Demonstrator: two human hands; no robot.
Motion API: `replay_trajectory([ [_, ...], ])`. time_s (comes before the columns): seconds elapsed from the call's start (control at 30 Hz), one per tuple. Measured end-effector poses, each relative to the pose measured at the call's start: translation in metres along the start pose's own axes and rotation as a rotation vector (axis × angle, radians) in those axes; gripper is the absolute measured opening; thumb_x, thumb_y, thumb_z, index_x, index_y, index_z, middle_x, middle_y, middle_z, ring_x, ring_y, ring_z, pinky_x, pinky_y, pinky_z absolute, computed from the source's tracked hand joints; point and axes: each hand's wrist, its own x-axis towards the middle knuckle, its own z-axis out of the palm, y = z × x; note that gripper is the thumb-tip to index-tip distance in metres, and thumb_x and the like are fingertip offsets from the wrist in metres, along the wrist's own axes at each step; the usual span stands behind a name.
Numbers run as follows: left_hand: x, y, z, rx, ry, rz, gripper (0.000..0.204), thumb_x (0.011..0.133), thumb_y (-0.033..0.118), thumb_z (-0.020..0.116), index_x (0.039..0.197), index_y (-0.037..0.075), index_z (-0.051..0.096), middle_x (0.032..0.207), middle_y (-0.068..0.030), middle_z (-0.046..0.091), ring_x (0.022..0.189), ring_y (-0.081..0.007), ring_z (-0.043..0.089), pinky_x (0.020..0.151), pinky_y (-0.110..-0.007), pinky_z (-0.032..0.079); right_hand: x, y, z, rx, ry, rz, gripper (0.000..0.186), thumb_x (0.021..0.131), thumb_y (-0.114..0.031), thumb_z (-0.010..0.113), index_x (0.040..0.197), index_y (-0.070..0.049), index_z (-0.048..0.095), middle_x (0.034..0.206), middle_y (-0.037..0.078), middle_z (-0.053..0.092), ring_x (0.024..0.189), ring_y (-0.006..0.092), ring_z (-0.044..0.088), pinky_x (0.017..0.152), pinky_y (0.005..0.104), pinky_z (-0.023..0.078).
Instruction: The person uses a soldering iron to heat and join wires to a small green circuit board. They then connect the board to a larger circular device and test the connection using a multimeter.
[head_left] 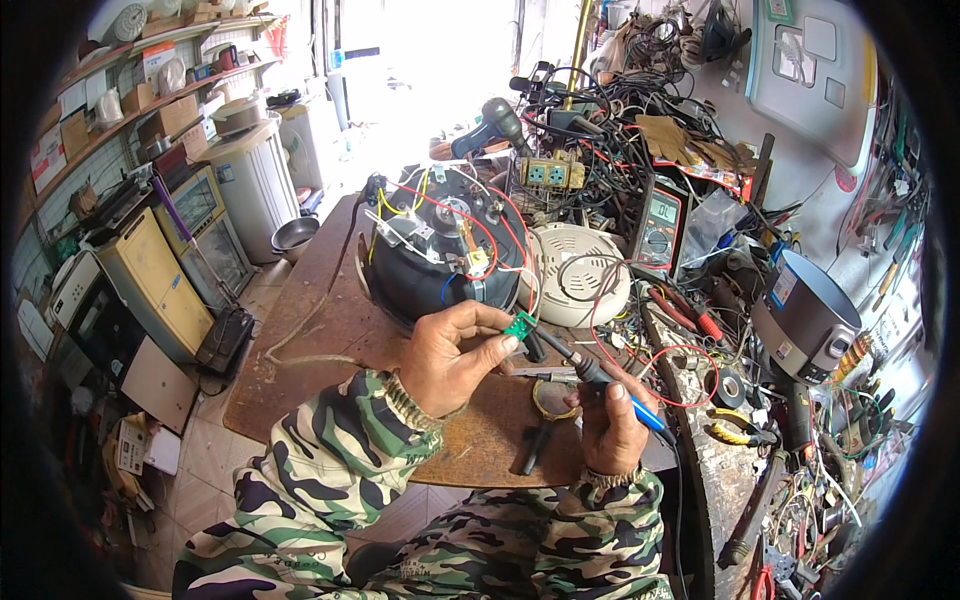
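The left hand (455, 355) pinches a small green circuit board (520, 325) above the worktop (290, 392); the right hand (612, 436) grips a soldering iron (592, 372) (it is blue-handled), its tip seemingly near the board.

The small green circuit board (520, 325) is tilted, pinched in the left hand (450, 358). The blue and black soldering iron (592, 370) slants in the right hand (612, 432), its metal end near the board.

head: left fisheye, worn | faces forward and down | close over left hand (452, 358), right hand (612, 432), workbench (290, 395)
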Motion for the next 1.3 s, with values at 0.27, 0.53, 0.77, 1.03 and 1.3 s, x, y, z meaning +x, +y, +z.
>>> replay_trajectory([
  [0.27, -0.002, -0.0002, 0.001, -0.023, 0.009, -0.005, 0.016, 0.094, 0.003, 0.067, 0.106, -0.007, 0.062, 0.093, -0.0111, 0.069, 0.078, -0.015, 0.067, 0.068, -0.029, 0.058, -0.0004, -0.0016, 0.0027, 0.036, 0.04, 0.061, 0.039, 0.093, -0.021, 0.066, 0.117, 0.01, 0.061, 0.098, 0.022, 0.07, 0.081, 0.0279, 0.07, 0.074, 0.0422, 0.06],
  [0.53, -0.0027, -0.0014, 0.002, -0.024, 0.008, -0.01, 0.017, 0.095, 0.004, 0.066, 0.108, -0.006, 0.061, 0.095, -0.0104, 0.07, 0.078, -0.0143, 0.067, 0.07, -0.028, 0.058, -0.0005, -0.0037, 0.0056, 0.035, 0.02, 0.043, 0.038, 0.095, -0.022, 0.065, 0.117, 0.008, 0.061, 0.092, 0.02, 0.071, 0.076, 0.0272, 0.07, 0.071, 0.0425, 0.061],
  [0.77, -0.0027, -0.0016, 0.002, -0.014, 0.008, 0.009, 0.017, 0.095, 0.002, 0.066, 0.108, -0.006, 0.061, 0.095, -0.0103, 0.07, 0.078, -0.0143, 0.068, 0.069, -0.028, 0.058, -0.0008, -0.003, 0.0035, 0.056, 0.038, 0.055, 0.041, 0.092, -0.021, 0.068, 0.116, 0.011, 0.061, 0.096, 0.024, 0.07, 0.077, 0.0309, 0.07, 0.073, 0.0431, 0.059],
  [1.03, -0.0028, 0.0004, 0.0025, -0.011, 0.017, -0.004, 0.016, 0.094, 0.002, 0.066, 0.107, -0.006, 0.061, 0.094, -0.0105, 0.07, 0.077, -0.0139, 0.067, 0.069, -0.028, 0.058, -0.002, -0.0036, 0.0024, 0.033, 0.065, 0.058, 0.041, 0.092, -0.021, 0.068, 0.116, 0.011, 0.06, 0.099, 0.024, 0.07, 0.079, 0.0308, 0.07, 0.073, 0.0417, 0.06],
  [1.3, -0.0028, 0.0025, 0.0037, -0.008, 0.028, -0.005, 0.016, 0.093, 0.0, 0.067, 0.107, -0.007, 0.061, 0.093, -0.0111, 0.07, 0.077, -0.014, 0.068, 0.067, -0.028, 0.058, -0.0016, -0.0032, 0.0042, 0.0, 0.049, 0.036, 0.041, 0.094, -0.024, 0.065, 0.118, 0.009, 0.059, 0.098, 0.021, 0.07, 0.076, 0.0278, 0.07, 0.071, 0.0394, 0.06],
])
